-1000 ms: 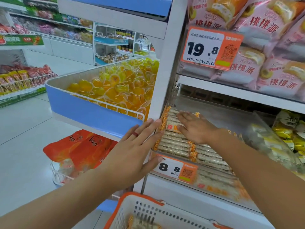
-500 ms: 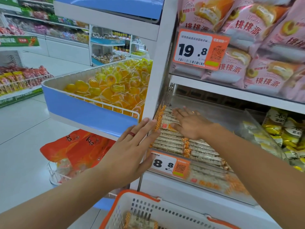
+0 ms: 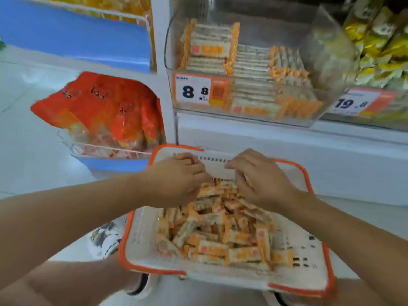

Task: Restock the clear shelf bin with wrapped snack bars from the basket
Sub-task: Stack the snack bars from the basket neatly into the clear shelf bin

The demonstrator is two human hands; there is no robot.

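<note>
Orange-rimmed white basket (image 3: 309,257) nearest, heaped with wrapped snack bars (image 3: 220,235). Just past, left hand (image 3: 176,180) and right hand (image 3: 260,180) down over the pile's far end, fingers curled among the bars; hold on any bar impossible to tell through the blur. Farther up, clear shelf bin (image 3: 326,40) part-filled with stacked bars behind an 8.8 price tag (image 3: 198,90).

We see two bare forearms entering from the lower corners of the frame, no sleeves on either, the left hand (image 3: 176,180) and right hand (image 3: 260,180) ungloved, and at lower left a white shoe (image 3: 106,237) with dark markings.
</note>
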